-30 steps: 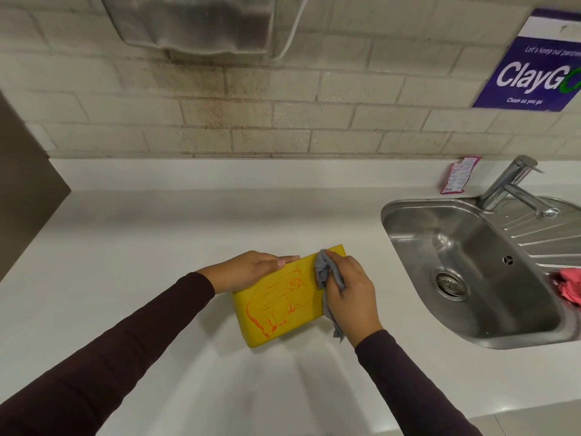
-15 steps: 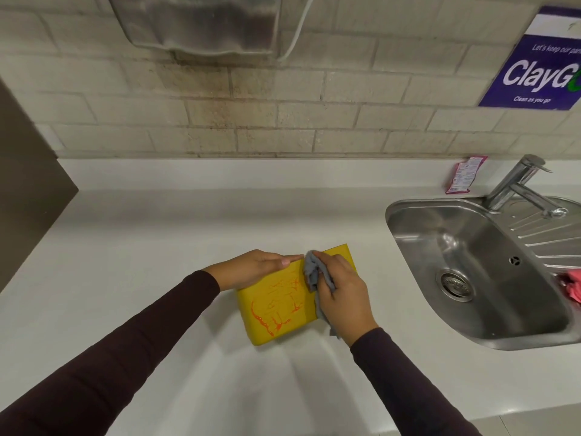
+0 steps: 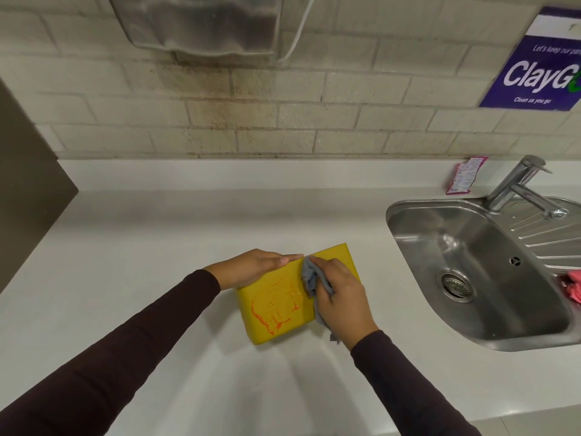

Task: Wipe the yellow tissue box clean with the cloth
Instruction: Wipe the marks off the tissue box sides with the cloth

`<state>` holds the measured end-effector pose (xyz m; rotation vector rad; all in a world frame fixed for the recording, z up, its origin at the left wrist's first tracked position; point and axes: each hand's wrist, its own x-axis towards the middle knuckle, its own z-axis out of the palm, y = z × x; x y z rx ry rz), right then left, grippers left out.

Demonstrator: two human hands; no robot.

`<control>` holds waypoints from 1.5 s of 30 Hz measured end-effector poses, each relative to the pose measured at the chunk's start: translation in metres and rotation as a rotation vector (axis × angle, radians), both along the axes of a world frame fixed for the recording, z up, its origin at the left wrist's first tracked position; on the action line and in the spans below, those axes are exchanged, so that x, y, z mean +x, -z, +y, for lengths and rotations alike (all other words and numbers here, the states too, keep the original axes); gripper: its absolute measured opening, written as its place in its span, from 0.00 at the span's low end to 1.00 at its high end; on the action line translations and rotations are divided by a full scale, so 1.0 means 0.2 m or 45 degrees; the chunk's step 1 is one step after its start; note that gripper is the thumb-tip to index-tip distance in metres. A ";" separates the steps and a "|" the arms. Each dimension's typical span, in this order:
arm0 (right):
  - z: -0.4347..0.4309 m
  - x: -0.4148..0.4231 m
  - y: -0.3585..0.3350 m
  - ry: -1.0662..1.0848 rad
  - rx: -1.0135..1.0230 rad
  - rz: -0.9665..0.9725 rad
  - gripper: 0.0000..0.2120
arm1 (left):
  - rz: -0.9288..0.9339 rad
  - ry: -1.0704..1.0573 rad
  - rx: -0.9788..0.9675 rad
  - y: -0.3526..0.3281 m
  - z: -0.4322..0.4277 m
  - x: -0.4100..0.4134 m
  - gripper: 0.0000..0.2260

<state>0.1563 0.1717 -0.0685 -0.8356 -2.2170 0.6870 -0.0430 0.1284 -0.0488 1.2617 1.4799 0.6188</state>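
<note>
— Yellow tissue box (image 3: 276, 306), lying flat on the white counter (image 3: 151, 247); where does it sit against the person's hands?

— Between them. The left hand (image 3: 251, 270) lies along the box's far-left edge, fingers stretched out flat and pressed against it, thumb side on top, so the hand is open and bracing rather than clasping. The right hand (image 3: 341, 297) sits on the box's right portion, curled closed around a grey cloth (image 3: 311, 280).

— And the cloth itself?

— Bunched under the right fingers, pressed onto the top face of the box just ahead of the knuckles. A loose tail of it hangs down past the wrist side of the hand, over the box's near-right edge and onto the counter.

— What is on the box?

— Orange-red smears (image 3: 276, 309) across the top face, left of the right hand and nearer the person than the left hand's fingertips. The yellow strip beyond the right hand shows no such marks.

— Anything else around?

— Well to the right of the right hand, a steel sink (image 3: 471, 272) set into the counter, with a tap (image 3: 518, 184) at its far rim and something pink (image 3: 573, 287) at its right edge. A small pink packet (image 3: 463, 176) leans against the wall ledge just left of the tap. Both forearms wear dark sleeves (image 3: 125, 347).
</note>
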 end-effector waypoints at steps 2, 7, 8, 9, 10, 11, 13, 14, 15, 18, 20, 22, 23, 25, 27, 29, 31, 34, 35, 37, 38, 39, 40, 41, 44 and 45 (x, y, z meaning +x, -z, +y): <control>-0.05 -0.02 0.00 -0.098 -0.015 -0.007 0.18 | -0.022 -0.003 0.019 0.01 0.00 0.00 0.13; -0.05 0.07 0.02 -0.189 -0.030 -0.055 0.18 | 0.000 0.027 0.037 0.02 0.00 -0.01 0.12; -0.03 0.08 0.02 -0.136 -0.049 -0.029 0.18 | -0.004 0.024 0.035 0.01 0.00 0.00 0.12; -0.01 0.09 0.02 -0.075 -0.069 0.007 0.18 | -0.006 0.020 0.030 0.01 0.00 0.00 0.12; 0.01 0.08 0.01 -0.023 -0.076 0.033 0.19 | -0.005 0.019 0.026 0.01 -0.01 0.00 0.12; 0.01 0.06 0.01 0.009 -0.070 0.045 0.19 | -0.009 0.016 0.023 0.01 -0.01 0.01 0.12; 0.00 0.02 0.00 -0.011 -0.037 0.040 0.18 | -0.041 -0.001 0.026 0.01 -0.01 0.02 0.11; -0.02 -0.01 -0.01 -0.056 -0.025 0.023 0.17 | -0.051 -0.007 0.035 0.01 -0.02 0.02 0.11; -0.05 -0.03 -0.01 -0.115 -0.020 -0.005 0.17 | -0.048 -0.009 0.046 0.02 -0.02 0.02 0.12; -0.12 -0.02 -0.01 -0.264 -0.005 -0.076 0.19 | -0.038 -0.005 0.066 0.02 -0.02 0.02 0.12; -0.10 0.02 0.00 -0.261 -0.007 -0.069 0.18 | -0.032 0.007 0.073 0.02 -0.02 0.02 0.13; -0.07 0.06 0.01 -0.159 -0.035 -0.023 0.17 | -0.007 0.009 0.066 0.02 -0.02 0.02 0.13; -0.05 0.06 0.01 -0.097 -0.047 0.000 0.17 | 0.001 0.008 0.063 0.02 -0.02 0.02 0.13; -0.03 0.05 0.01 -0.021 -0.056 0.017 0.18 | 0.001 0.005 0.061 0.01 -0.02 0.02 0.12; -0.04 0.01 0.00 -0.021 -0.065 0.015 0.18 | -0.016 -0.005 0.051 0.01 -0.01 0.02 0.12; -0.08 -0.04 -0.01 -0.085 -0.053 0.001 0.18 | -0.021 -0.016 0.045 0.01 -0.01 0.01 0.14; -0.12 -0.06 -0.01 -0.167 -0.043 -0.042 0.17 | -0.022 -0.018 0.050 0.01 -0.01 0.01 0.14; -0.15 -0.03 -0.02 -0.294 -0.033 -0.118 0.19 | -0.032 -0.007 0.060 0.01 -0.02 0.01 0.14; -0.14 -0.01 -0.02 -0.307 -0.027 -0.126 0.19 | -0.021 -0.002 0.064 0.02 -0.02 0.02 0.14; -0.10 0.03 -0.03 -0.231 -0.042 -0.092 0.18 | -0.002 0.002 0.069 0.02 -0.02 0.02 0.14; -0.08 0.04 -0.03 -0.166 -0.062 -0.057 0.17 | -0.003 0.002 0.070 0.02 -0.03 0.02 0.13; -0.06 0.03 -0.03 -0.110 -0.070 -0.026 0.16 | -0.005 0.001 0.070 0.02 -0.03 0.02 0.13; -0.05 0.02 -0.03 -0.074 -0.066 -0.009 0.17 | -0.004 -0.001 0.071 0.02 -0.02 0.02 0.14; -0.06 -0.01 -0.03 -0.063 -0.054 -0.007 0.17 | -0.003 -0.003 0.069 0.02 -0.02 0.02 0.14; -0.10 -0.08 -0.03 -0.111 -0.059 -0.020 0.19 | -0.006 -0.020 0.065 0.02 -0.01 0.02 0.14; -0.13 -0.09 -0.03 -0.133 -0.076 -0.022 0.18 | -0.004 -0.024 0.062 0.02 -0.01 0.02 0.14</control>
